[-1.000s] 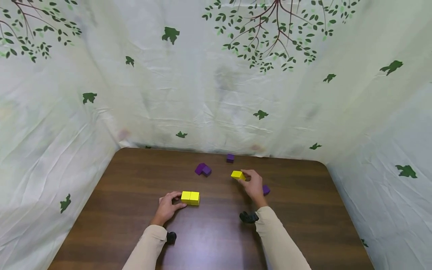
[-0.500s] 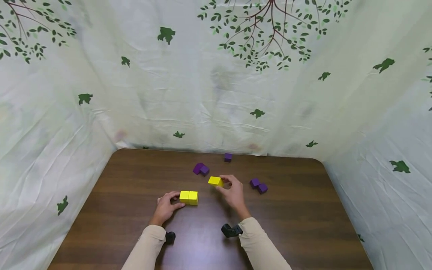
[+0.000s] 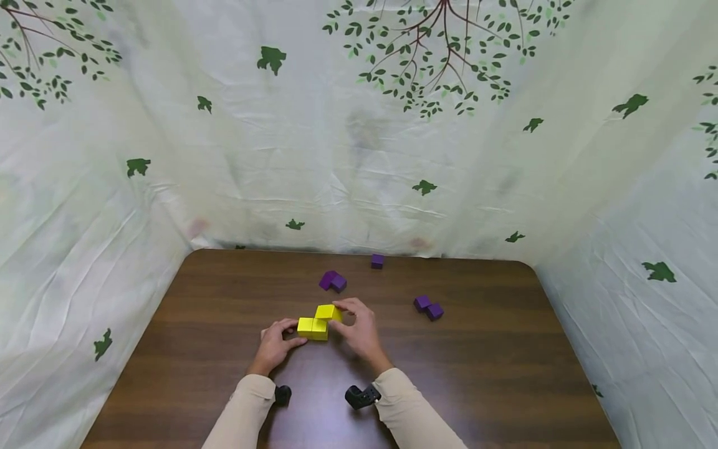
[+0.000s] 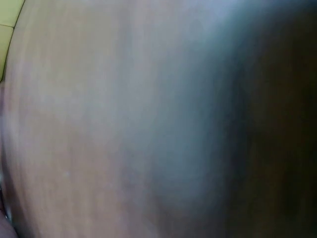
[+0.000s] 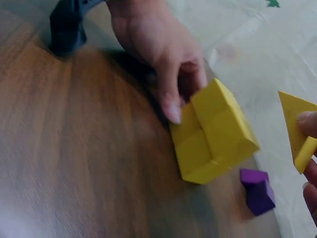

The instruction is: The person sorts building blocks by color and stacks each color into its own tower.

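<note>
Two yellow blocks [image 3: 305, 328] sit side by side on the table. My left hand [image 3: 273, 344] pinches the left end of this pair between thumb and fingers. In the right wrist view the left thumb [image 5: 172, 106] presses the near side of the yellow pair [image 5: 210, 131]. A third yellow block [image 3: 327, 312] is pinched in my right hand [image 3: 359, 328], raised close behind the pair's right end and overlapping it in the head view. At the right wrist view's edge, fingertips [image 5: 308, 124] grip this block [image 5: 292, 130]. The left wrist view is mostly blurred, with a yellow block [image 4: 6, 22] in its corner.
Beyond the hands lie two touching purple blocks [image 3: 338, 283], and a single purple block [image 3: 377, 262] is near the back edge. Two more purple blocks [image 3: 434, 312] lie to the right. A leaf-printed curtain [image 3: 235, 187] encloses the brown table [image 3: 493, 374].
My right hand has carried its yellow block leftward to the yellow pair, uncovering purple blocks on the right. The left hand has stayed on the pair. The head view has shifted slightly.
</note>
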Available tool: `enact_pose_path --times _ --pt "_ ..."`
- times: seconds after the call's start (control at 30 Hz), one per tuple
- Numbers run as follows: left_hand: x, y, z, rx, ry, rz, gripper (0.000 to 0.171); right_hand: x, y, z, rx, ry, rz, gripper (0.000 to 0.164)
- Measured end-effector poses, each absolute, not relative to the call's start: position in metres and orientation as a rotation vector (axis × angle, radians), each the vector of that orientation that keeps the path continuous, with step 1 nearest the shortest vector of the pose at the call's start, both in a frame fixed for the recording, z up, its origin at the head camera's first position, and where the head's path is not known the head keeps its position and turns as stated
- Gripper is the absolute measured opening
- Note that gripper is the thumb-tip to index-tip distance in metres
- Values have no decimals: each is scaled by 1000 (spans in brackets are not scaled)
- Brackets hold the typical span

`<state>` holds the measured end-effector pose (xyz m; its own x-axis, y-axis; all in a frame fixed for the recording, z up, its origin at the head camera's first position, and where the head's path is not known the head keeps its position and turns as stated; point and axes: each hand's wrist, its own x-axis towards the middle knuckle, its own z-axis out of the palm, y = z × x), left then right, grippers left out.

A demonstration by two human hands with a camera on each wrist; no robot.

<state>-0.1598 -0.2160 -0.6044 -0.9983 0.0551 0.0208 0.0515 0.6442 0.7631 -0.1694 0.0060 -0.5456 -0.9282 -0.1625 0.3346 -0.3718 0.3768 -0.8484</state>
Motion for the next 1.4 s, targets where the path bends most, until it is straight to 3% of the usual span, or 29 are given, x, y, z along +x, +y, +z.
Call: enact_pose_path --times 0.33,1.4 --pt "-159 -217 -605 92 2845 1313 35 -165 -15 -551 599 -2530 1484 35" --pt "-160 -216 -605 113 2854 1336 35 -166 -27 -559 608 -2576 1450 34"
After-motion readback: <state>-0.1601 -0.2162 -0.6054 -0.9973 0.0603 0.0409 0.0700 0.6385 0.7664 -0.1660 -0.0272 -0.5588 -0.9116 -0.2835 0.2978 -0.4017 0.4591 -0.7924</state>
